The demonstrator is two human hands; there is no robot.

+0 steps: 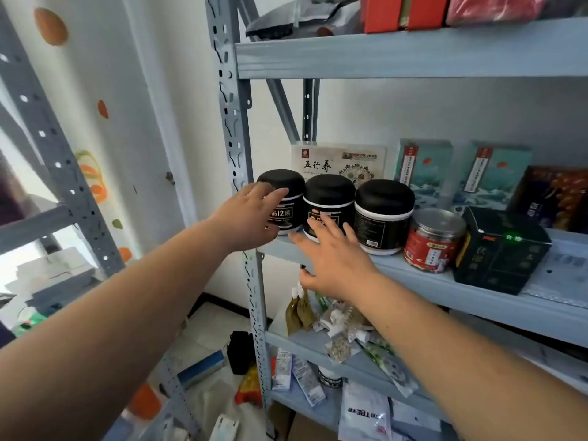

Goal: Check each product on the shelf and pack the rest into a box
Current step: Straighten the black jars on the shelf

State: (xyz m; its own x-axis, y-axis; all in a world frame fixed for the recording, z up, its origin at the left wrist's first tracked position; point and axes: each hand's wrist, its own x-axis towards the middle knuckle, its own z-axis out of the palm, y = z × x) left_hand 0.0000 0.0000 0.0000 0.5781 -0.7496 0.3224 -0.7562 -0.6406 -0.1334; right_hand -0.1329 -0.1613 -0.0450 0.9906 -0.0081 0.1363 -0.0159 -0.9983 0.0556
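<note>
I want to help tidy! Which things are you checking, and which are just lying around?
For the job: left hand gripping left black jar; right hand by middle black jar; red-labelled jar; dark green box.
Lying about: black pouch and orange packet on the floor.

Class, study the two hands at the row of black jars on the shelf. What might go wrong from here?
1. The leftmost black jar, gripped by the left hand, stands close beside the middle black jar. Pulling it out may drag or tip that neighbour.
2. Both jars stand near the front edge of the shelf, so a knock from the open right hand, spread in front of the middle jar, might send one off it.
</note>
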